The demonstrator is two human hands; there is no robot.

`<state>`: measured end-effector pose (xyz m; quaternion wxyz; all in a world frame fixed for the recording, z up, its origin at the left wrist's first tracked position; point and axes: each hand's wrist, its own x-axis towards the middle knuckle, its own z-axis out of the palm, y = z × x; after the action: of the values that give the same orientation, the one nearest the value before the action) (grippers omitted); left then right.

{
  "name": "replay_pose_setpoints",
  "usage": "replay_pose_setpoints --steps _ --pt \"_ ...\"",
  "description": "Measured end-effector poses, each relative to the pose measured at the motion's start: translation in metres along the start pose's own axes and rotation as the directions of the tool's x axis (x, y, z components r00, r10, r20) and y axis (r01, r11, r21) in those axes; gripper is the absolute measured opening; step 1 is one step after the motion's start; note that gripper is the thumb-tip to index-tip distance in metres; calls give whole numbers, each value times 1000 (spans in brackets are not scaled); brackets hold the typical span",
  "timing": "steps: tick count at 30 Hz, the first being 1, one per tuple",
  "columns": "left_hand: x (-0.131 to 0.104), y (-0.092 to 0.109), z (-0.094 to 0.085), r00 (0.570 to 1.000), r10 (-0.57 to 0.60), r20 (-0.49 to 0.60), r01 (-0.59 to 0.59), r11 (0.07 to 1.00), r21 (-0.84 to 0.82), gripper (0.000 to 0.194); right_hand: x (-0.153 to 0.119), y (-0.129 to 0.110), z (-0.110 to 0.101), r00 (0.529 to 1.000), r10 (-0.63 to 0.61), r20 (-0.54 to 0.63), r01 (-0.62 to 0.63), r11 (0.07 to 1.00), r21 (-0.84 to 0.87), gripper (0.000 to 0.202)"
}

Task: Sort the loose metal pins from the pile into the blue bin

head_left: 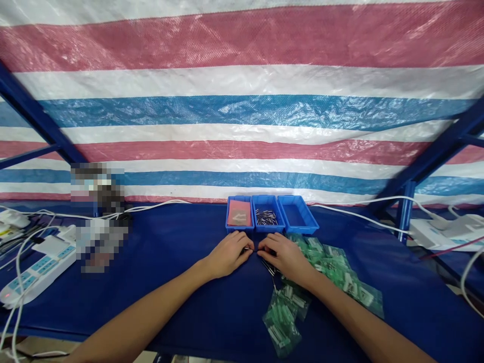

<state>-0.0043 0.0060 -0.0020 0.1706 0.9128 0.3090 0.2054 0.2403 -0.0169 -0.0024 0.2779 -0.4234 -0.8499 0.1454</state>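
Note:
My left hand (229, 253) and my right hand (284, 256) face each other over the blue table, just in front of the bins. The left fingers are pinched on a small thing, too small to name. My right fingers are also pressed together, and what they hold is hidden. Thin dark metal rods (270, 269) lie under and beside my right hand. Clear bags of green and white parts (282, 322) lie below it, and more such bags (340, 269) spread out to the right, partly behind my right forearm.
Behind my hands stand a blue bin (239, 228) with pink and pale items, a second bin (268, 229) of small metal pieces, and an empty third bin (298, 212). Power strips (41, 272) and cables lie left; a white device (446, 232) sits right. A striped tarp (242, 111) hangs behind.

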Motion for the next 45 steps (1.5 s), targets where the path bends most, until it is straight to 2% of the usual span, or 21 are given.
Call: replay_pose_setpoints --steps 11,22,30,39,45 --pt "2 3 -3 1000 2 9 -1 998 -57 12 -1 -1 1 999 -30 34 32 998 -45 11" --pt "1 4 -2 1000 -20 -9 20 998 -58 12 -1 -6 -2 999 46 -21 -43 995 92 13" --pt "2 3 0 999 -24 -21 23 999 -42 12 -1 -9 -7 989 112 -97 -100 987 128 11" --pt "1 8 -4 999 -26 -26 26 999 -22 11 -1 -6 -4 976 197 -89 -173 959 224 9" --pt "1 5 -1 999 -28 -39 28 1000 -6 7 -1 -5 -2 976 187 -108 -161 963 216 10"
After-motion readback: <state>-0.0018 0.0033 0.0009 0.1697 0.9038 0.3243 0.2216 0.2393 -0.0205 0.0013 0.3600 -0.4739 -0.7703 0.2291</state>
